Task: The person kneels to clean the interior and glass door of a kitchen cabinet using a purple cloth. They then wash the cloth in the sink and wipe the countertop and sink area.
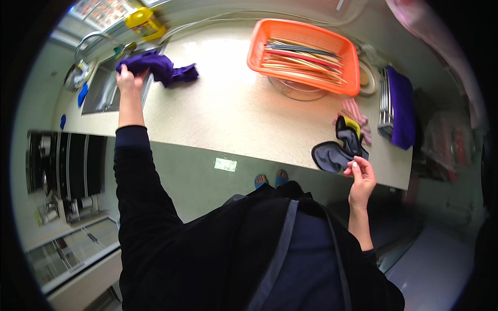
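Note:
My left hand (131, 79) grips a bunched purple cloth (157, 67) over the right edge of the sink (99, 91); one end of the cloth trails above the countertop (202, 116). My right hand (362, 177) is at the counter's front edge, thumb and fingertips close together beside a grey oven mitt or pad with black trim (330, 156). Whether the fingers pinch its edge cannot be told. Behind the grey piece lies a pink-and-white striped cloth (356, 112).
An orange plastic basket (255, 48) of chopsticks rests partly on a glass bowl (288, 91). A metal rack (385, 103) with a purple cloth over it stands at right. A curved faucet (91, 35) and a yellow jug (144, 24) are at the back left.

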A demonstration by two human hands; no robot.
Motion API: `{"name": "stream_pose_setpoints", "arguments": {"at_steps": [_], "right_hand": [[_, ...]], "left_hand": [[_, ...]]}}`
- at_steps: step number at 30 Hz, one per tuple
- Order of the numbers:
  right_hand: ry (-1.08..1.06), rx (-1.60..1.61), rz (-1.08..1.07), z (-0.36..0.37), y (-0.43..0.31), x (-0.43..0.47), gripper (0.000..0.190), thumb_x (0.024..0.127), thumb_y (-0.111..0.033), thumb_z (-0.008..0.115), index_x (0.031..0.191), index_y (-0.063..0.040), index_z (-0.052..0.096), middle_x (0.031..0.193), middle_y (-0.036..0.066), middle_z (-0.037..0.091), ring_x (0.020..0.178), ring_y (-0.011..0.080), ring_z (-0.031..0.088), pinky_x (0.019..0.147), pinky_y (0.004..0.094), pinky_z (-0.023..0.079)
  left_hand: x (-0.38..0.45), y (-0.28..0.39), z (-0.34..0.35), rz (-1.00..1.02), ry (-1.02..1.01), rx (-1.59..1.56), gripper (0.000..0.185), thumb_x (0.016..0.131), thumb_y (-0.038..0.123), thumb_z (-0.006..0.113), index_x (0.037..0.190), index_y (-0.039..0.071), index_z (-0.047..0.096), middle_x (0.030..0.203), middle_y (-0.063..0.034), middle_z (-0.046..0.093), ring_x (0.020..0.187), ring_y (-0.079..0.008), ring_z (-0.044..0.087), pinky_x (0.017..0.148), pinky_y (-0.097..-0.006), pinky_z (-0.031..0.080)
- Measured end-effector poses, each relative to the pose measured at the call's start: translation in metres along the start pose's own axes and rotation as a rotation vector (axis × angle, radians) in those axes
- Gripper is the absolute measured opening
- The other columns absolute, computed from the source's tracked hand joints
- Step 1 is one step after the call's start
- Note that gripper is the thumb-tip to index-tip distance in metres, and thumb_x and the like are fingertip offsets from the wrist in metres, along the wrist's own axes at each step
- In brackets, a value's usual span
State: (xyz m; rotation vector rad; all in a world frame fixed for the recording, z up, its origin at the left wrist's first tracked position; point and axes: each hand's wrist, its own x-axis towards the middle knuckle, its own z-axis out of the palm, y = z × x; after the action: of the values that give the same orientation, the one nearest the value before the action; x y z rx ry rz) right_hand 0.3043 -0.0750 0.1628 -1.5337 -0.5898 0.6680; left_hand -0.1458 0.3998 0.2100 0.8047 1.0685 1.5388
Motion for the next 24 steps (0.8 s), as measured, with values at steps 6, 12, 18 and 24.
{"name": "stream_pose_setpoints", "arguments": {"at_steps": [6,12,18,24], "right_hand": [[-0.367,0.072,0.016,0.073,0.011,0.036,0.014,0.088,-0.002,0.052,0.101,0.003,0.057,0.082,0.007,0.061,0.064,0.0105,0.056,0.061,0.0223,0.047],[-0.72,-0.116,-0.345,0.225,-0.015,0.066,0.031,0.083,-0.01,0.063,0.111,0.002,0.054,0.097,0.009,0.06,0.087,0.0152,0.059,0.071,0.025,0.048],[-0.671,-0.484,-0.793,0.413,-0.071,0.075,0.105,0.061,-0.042,0.08,0.14,-0.006,0.021,0.133,0.025,0.036,0.124,0.036,0.035,0.103,0.0407,0.031],[-0.943,-0.328,-0.375,0.524,-0.074,0.059,0.069,0.073,-0.018,0.074,0.132,-0.014,0.037,0.103,0.013,0.061,0.089,0.0215,0.059,0.082,0.0323,0.047]], "left_hand": [[-0.017,0.087,0.053,0.042,0.047,-0.066,0.043,0.099,0.035,0.022,0.127,0.009,0.041,0.124,-0.0131,0.049,0.113,-0.0345,0.048,0.093,-0.0614,0.036],[-0.065,0.12,0.074,-0.013,-0.084,-0.054,0.041,0.098,0.033,0.028,0.123,0.005,0.043,0.119,-0.0141,0.053,0.107,-0.0304,0.052,0.093,-0.0528,0.04],[-0.073,0.155,0.06,-0.114,-0.431,-0.131,0.041,0.098,0.033,0.025,0.117,0.003,0.045,0.108,-0.0184,0.056,0.097,-0.0325,0.057,0.089,-0.0472,0.046],[-0.042,0.192,-0.016,-0.142,-0.47,-0.14,0.037,0.098,0.031,0.03,0.114,0.002,0.047,0.106,-0.0135,0.058,0.097,-0.0237,0.057,0.087,-0.0402,0.046]]}}
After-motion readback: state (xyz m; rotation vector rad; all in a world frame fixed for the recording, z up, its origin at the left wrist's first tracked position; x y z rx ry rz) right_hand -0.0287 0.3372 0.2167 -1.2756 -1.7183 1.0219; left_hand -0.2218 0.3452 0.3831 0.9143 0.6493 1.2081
